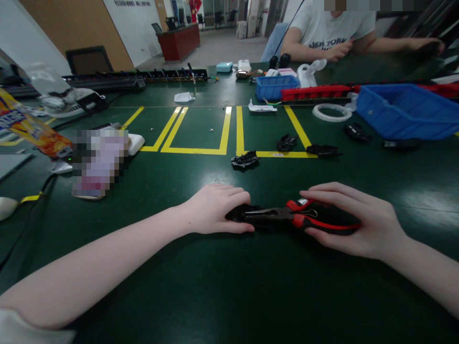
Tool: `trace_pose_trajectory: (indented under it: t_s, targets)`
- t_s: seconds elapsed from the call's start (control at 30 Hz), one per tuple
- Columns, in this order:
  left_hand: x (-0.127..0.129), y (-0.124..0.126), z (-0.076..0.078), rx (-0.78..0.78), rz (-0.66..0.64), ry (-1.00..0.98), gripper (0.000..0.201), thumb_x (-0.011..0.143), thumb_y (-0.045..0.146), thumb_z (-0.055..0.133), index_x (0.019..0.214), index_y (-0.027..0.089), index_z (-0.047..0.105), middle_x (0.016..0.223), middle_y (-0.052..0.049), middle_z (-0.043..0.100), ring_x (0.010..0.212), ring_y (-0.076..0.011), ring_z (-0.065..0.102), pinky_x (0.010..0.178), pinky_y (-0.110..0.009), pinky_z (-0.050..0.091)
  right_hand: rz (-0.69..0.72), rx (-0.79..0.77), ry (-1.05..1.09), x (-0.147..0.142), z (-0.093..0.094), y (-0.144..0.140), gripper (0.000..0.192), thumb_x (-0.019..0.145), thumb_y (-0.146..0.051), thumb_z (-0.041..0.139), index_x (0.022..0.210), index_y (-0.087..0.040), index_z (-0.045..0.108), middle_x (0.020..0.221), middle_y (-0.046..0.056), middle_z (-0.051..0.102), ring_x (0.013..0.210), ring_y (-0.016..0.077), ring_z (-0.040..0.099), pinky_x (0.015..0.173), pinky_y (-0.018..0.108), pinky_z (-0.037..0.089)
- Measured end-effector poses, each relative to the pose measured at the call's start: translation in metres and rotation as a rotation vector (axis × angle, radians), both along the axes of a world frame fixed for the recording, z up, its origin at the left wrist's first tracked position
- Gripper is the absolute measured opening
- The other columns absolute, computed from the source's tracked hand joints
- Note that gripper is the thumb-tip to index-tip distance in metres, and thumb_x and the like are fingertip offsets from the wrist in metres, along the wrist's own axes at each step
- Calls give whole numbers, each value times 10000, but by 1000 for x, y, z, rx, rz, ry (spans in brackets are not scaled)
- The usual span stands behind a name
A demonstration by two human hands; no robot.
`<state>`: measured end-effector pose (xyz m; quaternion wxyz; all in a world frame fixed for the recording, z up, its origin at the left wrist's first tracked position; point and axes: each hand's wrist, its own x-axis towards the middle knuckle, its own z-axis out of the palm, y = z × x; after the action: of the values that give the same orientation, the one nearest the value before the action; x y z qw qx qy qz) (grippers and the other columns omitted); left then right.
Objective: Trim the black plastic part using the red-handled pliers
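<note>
- My left forearm (118, 255), bare, comes in from the lower left and slants up and inward.
- My left hand (213, 210) has its back upward and wrist nearly straight; its fingers bend over the far side while the thumb presses along the near side, closed in a grip.
- My right forearm (430, 272), also bare, reaches inward from the right edge.
- My right hand (373, 222) grips more widely, fingers long and gently curved, thumb nearer me.
- My two hands are apart, fingertips facing inward.
</note>
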<state>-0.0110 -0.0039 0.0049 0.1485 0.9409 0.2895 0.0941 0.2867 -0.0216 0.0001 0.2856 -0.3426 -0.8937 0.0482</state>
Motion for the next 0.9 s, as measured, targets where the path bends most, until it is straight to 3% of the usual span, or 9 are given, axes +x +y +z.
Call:
trace_pose_trajectory:
  t_s: [0.9]
  targets:
    - [0,0,0,73,-22,29,405,896,574,456,961,180,523,856,-9,591,725,-150,545,593,-265,353,63,6,-68,-2,4,-3,425,776,-340,662,1166,-212,550,1045,87,617,885,212,633,708,328,548]
